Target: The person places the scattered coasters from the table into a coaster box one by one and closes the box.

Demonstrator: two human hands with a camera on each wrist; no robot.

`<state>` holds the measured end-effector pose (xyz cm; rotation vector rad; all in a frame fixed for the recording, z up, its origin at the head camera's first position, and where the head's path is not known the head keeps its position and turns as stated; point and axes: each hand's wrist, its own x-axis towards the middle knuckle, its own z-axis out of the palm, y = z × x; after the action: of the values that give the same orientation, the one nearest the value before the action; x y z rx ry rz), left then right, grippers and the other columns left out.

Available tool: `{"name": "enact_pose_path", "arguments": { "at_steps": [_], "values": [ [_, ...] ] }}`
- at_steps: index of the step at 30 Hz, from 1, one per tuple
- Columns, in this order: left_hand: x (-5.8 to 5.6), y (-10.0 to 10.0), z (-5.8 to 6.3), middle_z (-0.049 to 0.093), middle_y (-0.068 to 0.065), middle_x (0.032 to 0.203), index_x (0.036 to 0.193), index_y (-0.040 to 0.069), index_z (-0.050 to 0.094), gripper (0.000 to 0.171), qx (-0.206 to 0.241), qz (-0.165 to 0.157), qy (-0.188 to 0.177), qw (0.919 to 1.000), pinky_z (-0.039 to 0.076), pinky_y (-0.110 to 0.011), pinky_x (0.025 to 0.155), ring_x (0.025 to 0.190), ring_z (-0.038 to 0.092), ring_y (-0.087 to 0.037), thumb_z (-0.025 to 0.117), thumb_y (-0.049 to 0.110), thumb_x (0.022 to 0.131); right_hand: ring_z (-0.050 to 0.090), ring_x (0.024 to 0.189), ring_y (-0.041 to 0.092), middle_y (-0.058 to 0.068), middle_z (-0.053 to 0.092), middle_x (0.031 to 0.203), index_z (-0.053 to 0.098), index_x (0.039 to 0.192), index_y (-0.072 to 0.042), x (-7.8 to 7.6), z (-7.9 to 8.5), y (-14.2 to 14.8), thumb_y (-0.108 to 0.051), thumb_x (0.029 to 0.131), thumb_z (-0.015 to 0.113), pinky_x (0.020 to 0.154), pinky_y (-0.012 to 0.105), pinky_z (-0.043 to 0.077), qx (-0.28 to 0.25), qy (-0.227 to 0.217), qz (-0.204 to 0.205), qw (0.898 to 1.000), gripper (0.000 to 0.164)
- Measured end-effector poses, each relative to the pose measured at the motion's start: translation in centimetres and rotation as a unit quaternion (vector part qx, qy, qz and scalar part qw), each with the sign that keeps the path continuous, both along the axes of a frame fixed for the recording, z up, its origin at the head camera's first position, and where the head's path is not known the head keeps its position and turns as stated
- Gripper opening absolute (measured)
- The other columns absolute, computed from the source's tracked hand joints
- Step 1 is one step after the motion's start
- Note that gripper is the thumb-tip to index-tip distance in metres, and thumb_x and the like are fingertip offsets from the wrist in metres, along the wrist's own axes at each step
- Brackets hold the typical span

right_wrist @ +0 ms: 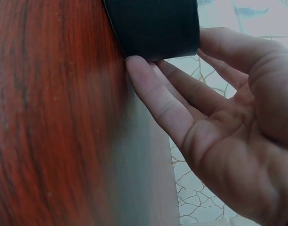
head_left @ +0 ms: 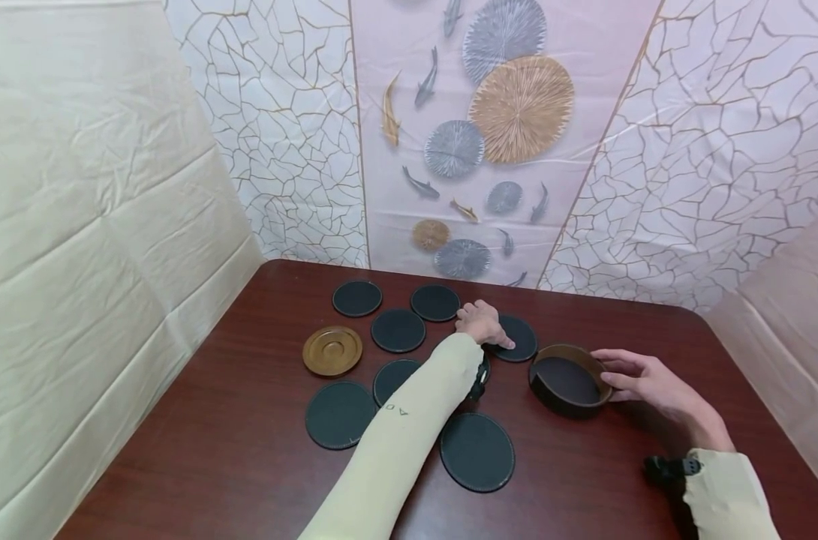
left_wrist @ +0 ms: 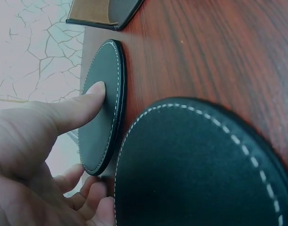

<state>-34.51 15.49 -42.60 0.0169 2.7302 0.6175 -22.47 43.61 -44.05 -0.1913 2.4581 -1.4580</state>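
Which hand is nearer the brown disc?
Left. The left hand is to the right of the brown disc, thumb on a black coaster; the right hand is farther right, at the round holder.

A dark red-brown, wood-grained table [head_left: 199, 442] fills the lower part of the frame. Creased cream cloth [head_left: 78, 225] hangs at left. At top centre, a pale pinkish panel [head_left: 389, 195] shows printed fish [head_left: 390, 116] and round discs [head_left: 522, 109] (grey and gold), flanked by white wall covering [head_left: 706, 150] with brownish crackle lines.
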Motion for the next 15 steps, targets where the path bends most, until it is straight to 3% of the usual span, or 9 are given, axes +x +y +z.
{"name": "enact_pose_path", "arguments": {
  "at_steps": [5,11,15],
  "values": [
    [-0.1,-0.1,-0.3,0.052,-0.013,0.131,0.143,0.013,0.031,0.092,0.049,0.004,0.016,0.9987,0.047,-0.041,0.094,0.118,0.051,-0.029,0.084,0.045,0.074,0.07,0.097,0.018,0.032,0.045,0.14,0.039,0.145,0.002,-0.1,-0.1,-0.2,-0.019,0.096,0.064,0.078,0.039,0.06,0.0,0.005,-0.001,1.0,0.059],
    [0.0,0.0,-1.0,0.052,-0.011,0.135,0.149,0.018,0.026,0.085,0.065,-0.005,0.042,0.997,0.049,-0.042,0.095,0.12,0.055,-0.027,0.077,0.039,0.084,0.071,0.097,0.019,0.016,0.056,0.133,0.039,0.145,0.003,-0.1,-0.2,-0.1,-0.019,0.096,0.064,0.078,0.039,0.06,-0.003,0.002,0.003,1.0,0.059],
    [0.1,-0.4,-0.7,0.045,-0.009,0.142,0.151,0.021,0.025,0.071,0.091,-0.003,0.044,0.9949,0.049,-0.043,0.09,0.114,0.057,-0.027,0.066,0.03,0.093,0.07,0.096,0.019,0.024,0.052,0.136,0.04,0.145,0.002,-0.1,0.0,0.0,-0.02,0.096,0.064,0.078,0.039,0.06,0.005,0.004,0.001,1.0,0.058]
  ]
}}
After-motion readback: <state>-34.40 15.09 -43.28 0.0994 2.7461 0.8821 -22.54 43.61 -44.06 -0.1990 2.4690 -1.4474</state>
